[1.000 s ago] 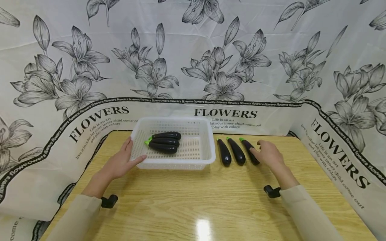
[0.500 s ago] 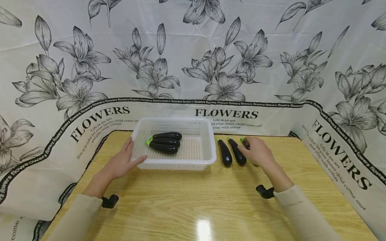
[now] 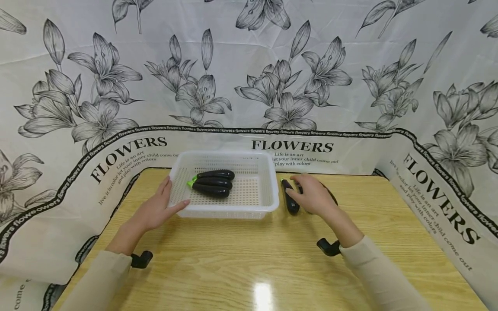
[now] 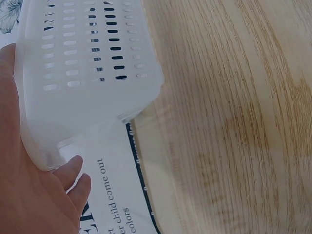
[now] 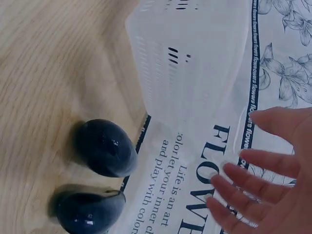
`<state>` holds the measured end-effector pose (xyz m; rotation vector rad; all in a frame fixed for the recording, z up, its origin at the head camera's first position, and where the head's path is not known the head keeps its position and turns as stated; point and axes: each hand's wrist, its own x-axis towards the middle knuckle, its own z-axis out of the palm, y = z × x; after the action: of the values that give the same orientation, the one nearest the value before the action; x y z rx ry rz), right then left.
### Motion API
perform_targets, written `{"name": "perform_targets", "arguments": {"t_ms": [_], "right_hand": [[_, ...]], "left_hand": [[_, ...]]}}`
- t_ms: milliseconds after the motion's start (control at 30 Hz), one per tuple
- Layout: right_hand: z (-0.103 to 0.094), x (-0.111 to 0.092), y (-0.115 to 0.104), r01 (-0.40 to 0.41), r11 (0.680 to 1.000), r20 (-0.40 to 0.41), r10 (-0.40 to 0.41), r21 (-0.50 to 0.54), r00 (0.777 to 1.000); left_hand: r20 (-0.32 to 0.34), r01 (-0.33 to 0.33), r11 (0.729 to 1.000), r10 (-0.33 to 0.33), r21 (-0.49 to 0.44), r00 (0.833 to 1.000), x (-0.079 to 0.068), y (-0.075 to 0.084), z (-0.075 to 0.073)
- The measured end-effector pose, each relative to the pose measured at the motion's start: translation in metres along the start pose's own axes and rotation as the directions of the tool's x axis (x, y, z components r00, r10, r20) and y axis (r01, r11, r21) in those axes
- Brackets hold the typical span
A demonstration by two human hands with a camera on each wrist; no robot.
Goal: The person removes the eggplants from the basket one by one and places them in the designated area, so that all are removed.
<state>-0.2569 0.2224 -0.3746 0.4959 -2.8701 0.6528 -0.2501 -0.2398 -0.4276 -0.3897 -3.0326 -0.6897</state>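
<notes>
My left hand (image 3: 151, 211) grips the left end of a white perforated plastic basket (image 3: 225, 209), thumb along the front rim. In the left wrist view, fingertips (image 4: 70, 170) show under the basket's rim. Three dark, glossy eggplants (image 3: 212, 191) with green stems lie side by side inside. To the right of the basket, my right hand (image 3: 314, 196) hovers over more eggplants, its fingers (image 5: 248, 192) spread and holding nothing in the right wrist view. The leftmost eggplant (image 3: 292, 204) shows most; the others are largely covered by the hand. Two eggplants (image 5: 106, 147) appear below the hand in that wrist view.
A wood-grain table (image 3: 233, 255) carries everything. Behind it and along both sides hangs a white curtain (image 3: 218, 95) printed with flowers and lettering, close to the basket's back edge. Black wrist cameras (image 3: 328, 247) sit on both wrists.
My right hand has moved left across the eggplants, from the rightmost one toward the leftmost. The left hand, the basket and the eggplants inside stay where they were.
</notes>
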Motion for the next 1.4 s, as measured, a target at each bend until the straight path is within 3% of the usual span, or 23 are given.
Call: {"name": "perform_targets", "arguments": {"t_ms": [200, 367, 800, 1033, 1267, 1400], "right_hand": [[0.012, 0.009, -0.005, 0.178, 0.983, -0.018, -0.177, 0.039, 0.984], [0.020, 0.016, -0.012, 0.276, 0.959, 0.028, -0.279, 0.065, 0.960], [0.038, 0.035, -0.047, 0.328, 0.935, 0.169, -0.348, 0.137, 0.922], [0.060, 0.056, -0.063, 0.365, 0.910, 0.210, -0.403, 0.198, 0.891], [0.087, 0.080, -0.075, 0.304, 0.915, 0.232, -0.366, 0.265, 0.901], [0.101, 0.092, -0.081, 0.226, 0.932, 0.263, -0.302, 0.282, 0.916]], "left_hand": [[0.008, -0.002, 1.000, 0.002, -0.006, 1.000, 0.000, -0.001, 0.001], [0.007, -0.004, 1.000, 0.004, -0.004, 1.000, 0.000, -0.001, 0.000], [0.008, -0.002, 1.000, 0.002, 0.000, 1.000, 0.001, -0.001, 0.000], [0.008, -0.003, 1.000, 0.003, 0.007, 1.000, 0.001, -0.001, 0.000], [0.004, -0.002, 1.000, 0.002, 0.007, 1.000, 0.001, -0.001, -0.001], [0.004, -0.004, 1.000, 0.004, 0.004, 1.000, 0.001, -0.002, -0.001]]}}
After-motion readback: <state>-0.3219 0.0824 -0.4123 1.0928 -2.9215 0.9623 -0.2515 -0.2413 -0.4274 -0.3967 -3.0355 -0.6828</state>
